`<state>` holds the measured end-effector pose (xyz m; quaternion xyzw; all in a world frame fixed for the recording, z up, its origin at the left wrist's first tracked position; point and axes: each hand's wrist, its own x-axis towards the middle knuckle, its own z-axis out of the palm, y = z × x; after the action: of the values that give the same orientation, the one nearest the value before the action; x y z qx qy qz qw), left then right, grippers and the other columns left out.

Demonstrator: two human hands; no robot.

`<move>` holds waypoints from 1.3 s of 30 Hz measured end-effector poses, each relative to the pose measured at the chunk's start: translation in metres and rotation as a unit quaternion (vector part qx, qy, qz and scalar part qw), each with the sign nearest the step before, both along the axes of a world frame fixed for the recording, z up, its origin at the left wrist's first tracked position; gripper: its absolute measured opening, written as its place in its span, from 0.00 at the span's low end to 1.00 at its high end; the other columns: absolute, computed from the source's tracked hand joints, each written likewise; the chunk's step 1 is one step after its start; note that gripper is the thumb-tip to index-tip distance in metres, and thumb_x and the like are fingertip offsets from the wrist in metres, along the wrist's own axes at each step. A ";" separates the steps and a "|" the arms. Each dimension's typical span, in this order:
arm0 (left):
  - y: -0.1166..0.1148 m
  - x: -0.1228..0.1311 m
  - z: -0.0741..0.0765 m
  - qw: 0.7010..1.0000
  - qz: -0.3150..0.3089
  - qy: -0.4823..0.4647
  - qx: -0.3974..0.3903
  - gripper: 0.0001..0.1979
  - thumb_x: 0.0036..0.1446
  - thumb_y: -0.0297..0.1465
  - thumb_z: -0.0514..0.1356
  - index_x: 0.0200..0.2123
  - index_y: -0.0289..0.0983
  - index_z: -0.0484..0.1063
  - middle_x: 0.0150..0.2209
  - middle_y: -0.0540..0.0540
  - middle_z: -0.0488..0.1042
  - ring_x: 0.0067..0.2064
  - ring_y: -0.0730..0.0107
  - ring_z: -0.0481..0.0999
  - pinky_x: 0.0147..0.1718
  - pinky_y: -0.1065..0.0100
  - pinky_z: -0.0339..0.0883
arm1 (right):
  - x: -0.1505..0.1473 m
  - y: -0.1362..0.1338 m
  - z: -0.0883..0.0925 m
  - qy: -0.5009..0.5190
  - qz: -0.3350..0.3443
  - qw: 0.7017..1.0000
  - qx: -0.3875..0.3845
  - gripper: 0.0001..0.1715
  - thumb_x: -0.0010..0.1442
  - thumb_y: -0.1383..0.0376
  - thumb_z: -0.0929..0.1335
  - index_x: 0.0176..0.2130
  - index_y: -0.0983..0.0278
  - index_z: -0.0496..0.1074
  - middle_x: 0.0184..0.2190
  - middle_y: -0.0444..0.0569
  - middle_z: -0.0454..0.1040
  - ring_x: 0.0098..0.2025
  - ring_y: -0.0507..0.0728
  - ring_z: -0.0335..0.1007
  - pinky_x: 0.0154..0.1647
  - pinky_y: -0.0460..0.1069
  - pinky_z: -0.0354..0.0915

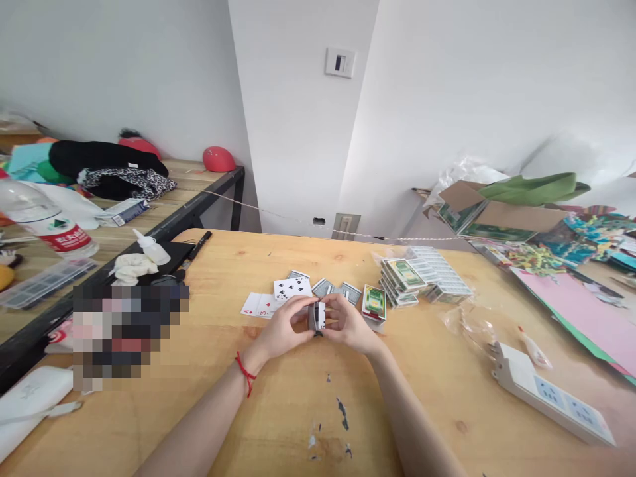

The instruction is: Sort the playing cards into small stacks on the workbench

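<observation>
Both my hands meet over the middle of the wooden table [278, 411]. My left hand [284, 326], with a red string at the wrist, and my right hand [348, 323] are closed together on a small deck of playing cards [317, 316], held on edge between the fingers. Just beyond the hands, loose cards [292, 287] lie spread on the table, some face up, some face down. A green card box [373, 303] stands right of my right hand.
Stacks of boxed card decks [427, 275] sit to the far right. A white power strip [551, 394] lies at the right edge, a glue bottle [152, 247] and a black marker [199, 244] at the left. Cardboard box and coloured paper [571, 291] crowd the right side.
</observation>
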<state>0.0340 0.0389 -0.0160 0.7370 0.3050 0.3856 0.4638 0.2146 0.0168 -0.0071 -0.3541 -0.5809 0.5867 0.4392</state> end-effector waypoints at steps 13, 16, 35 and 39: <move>0.000 0.000 -0.004 0.999 0.010 0.031 0.033 0.28 0.47 0.25 0.60 0.53 0.44 0.60 0.53 0.45 0.60 0.54 0.62 0.62 0.49 0.59 0.65 | 0.003 0.004 -0.001 -0.052 -0.029 0.998 -0.018 0.27 0.41 0.68 0.73 0.41 0.61 0.62 0.44 0.51 0.68 0.36 0.55 0.71 0.38 0.52 0.67; 0.001 -0.002 -0.004 0.996 0.031 0.055 0.060 0.29 0.47 0.25 0.60 0.54 0.45 0.59 0.53 0.45 0.60 0.54 0.62 0.62 0.50 0.59 0.64 | 0.002 0.004 0.003 -0.047 -0.021 0.997 -0.052 0.27 0.43 0.68 0.71 0.44 0.62 0.63 0.40 0.50 0.71 0.34 0.55 0.72 0.37 0.52 0.68; 0.000 -0.002 -0.002 0.966 0.063 0.150 0.203 0.29 0.50 0.25 0.58 0.55 0.46 0.56 0.51 0.45 0.62 0.53 0.63 0.63 0.51 0.58 0.61 | 0.003 0.009 0.005 -0.001 -0.020 0.967 -0.255 0.26 0.33 0.64 0.75 0.37 0.67 0.75 0.31 0.51 0.76 0.37 0.58 0.72 0.43 0.54 0.66; -0.001 -0.002 -0.002 0.964 0.059 0.157 0.208 0.29 0.50 0.25 0.57 0.55 0.46 0.56 0.51 0.45 0.62 0.53 0.63 0.63 0.51 0.57 0.62 | 0.003 0.008 0.010 -0.022 -0.006 0.968 -0.249 0.24 0.36 0.64 0.74 0.38 0.67 0.75 0.31 0.50 0.76 0.37 0.57 0.71 0.41 0.52 0.67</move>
<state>0.0323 0.0383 -0.0179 0.8494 0.3298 0.3464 0.2233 0.2177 0.0244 0.0028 -0.4690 -0.4238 0.7022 0.3276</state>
